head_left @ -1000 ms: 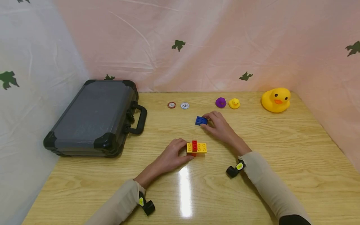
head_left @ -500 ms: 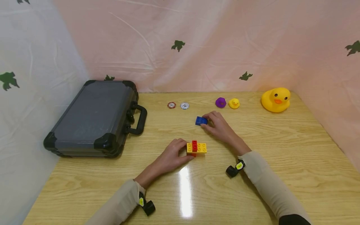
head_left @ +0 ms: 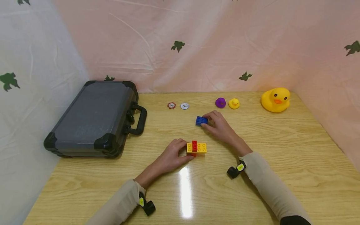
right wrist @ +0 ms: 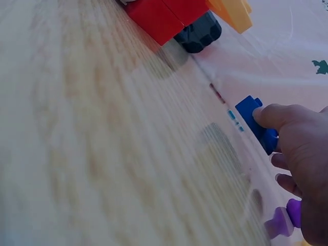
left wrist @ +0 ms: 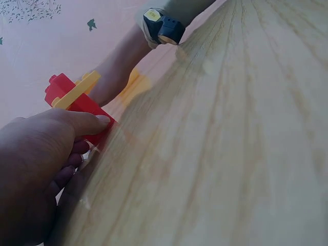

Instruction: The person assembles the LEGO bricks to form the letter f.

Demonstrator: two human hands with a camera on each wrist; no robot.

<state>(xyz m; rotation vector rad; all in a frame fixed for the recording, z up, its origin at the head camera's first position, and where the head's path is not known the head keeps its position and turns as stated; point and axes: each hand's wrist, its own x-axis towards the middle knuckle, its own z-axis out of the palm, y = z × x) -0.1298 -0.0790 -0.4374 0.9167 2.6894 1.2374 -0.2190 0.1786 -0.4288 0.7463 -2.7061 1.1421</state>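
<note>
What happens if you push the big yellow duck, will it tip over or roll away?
The big yellow rubber duck would probably slide or wobble rather than roll: it sits upright on a broad, flat-looking base on the wooden table. It looks hollow and light for its size, so a small nudge likely moves it. The glossy tabletop may let it skid easily.

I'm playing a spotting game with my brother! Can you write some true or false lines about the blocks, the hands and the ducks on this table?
1. The right hand holds a blue block. True.
2. The left hand holds a green block. False: its fingers grip a red and yellow block stack.
3. The big yellow duck sits on the case. False: it sits on the table, far right.
4. A purple duck is beside a small yellow duck. True.
5. The case is open. False: it lies closed.
</note>
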